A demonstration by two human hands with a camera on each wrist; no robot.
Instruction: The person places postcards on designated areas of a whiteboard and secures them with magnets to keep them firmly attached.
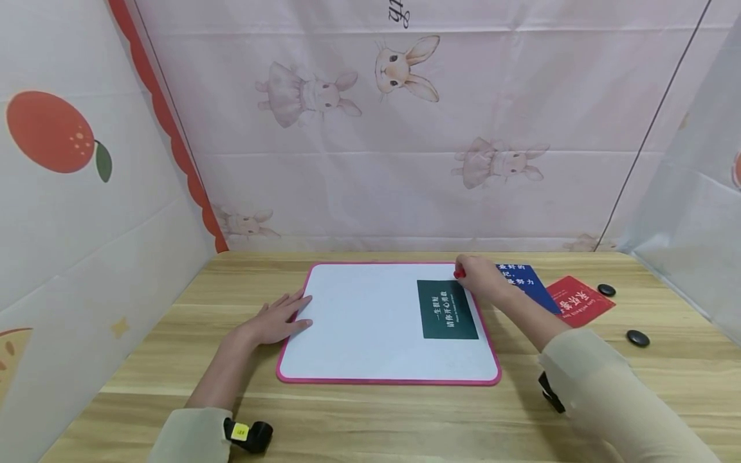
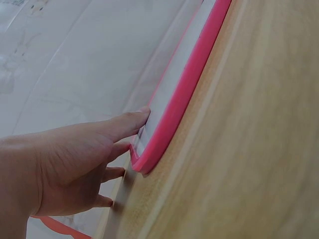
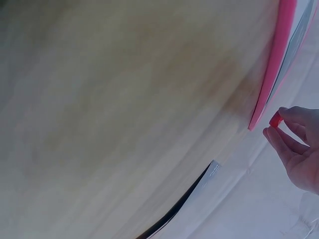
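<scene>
A white board with a pink rim (image 1: pixel 324 308) lies flat on the wooden table (image 1: pixel 173 360). A dark green card with white writing (image 1: pixel 448 309) rests on its right part. My left hand (image 1: pixel 278 318) lies flat with straight fingers on the board's left edge (image 2: pixel 164 129). My right hand (image 1: pixel 480 276) hovers at the card's top right corner and pinches a small red piece (image 1: pixel 459 274), seen also as the red piece (image 3: pixel 275 119) between thumb and finger beside the pink rim (image 3: pixel 271 74).
A blue card (image 1: pixel 523 283) and a red card (image 1: pixel 579 301) lie right of the board. Two black discs (image 1: pixel 606 290) (image 1: pixel 637 338) sit on the table's right side. Cloth walls printed with rabbits (image 1: pixel 405 67) and an orange (image 1: pixel 49 132) enclose the table.
</scene>
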